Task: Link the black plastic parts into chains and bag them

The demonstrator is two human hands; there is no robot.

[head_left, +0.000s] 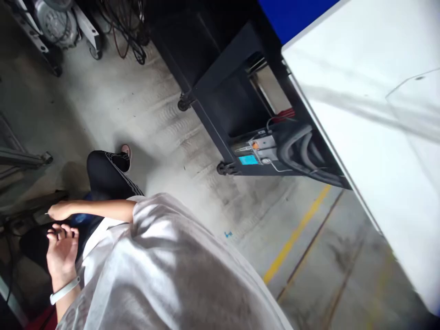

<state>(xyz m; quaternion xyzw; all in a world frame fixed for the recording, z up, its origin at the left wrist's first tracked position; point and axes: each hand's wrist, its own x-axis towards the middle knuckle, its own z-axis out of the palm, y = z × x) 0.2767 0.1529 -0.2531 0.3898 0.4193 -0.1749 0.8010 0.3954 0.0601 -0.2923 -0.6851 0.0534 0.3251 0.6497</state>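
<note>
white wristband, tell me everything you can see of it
The white wristband is a narrow, smooth band, rubbery or plastic in look. It is worn around the wrist, against the skin, below the upturned left hand, and runs aslant at the picture's lower left. Its far side is hidden; no clasp can be made out.

A small pale tip [46,213] shows at the bare right hand [61,211], too tiny to identify, its remainder hidden by curled fingers. The view's right edge cuts off the broad white flat panel [374,151], whose left edge hides part of the black metal wheeled cabinet [220,112]. Near that cabinet's lower corner, any print on the cyan rectangular label [248,160] is illegible. Tangled black cables [129,34] run out of view above. The tiny blue thing [228,234] on the grey concrete floor [192,183] cannot be made out.
</note>
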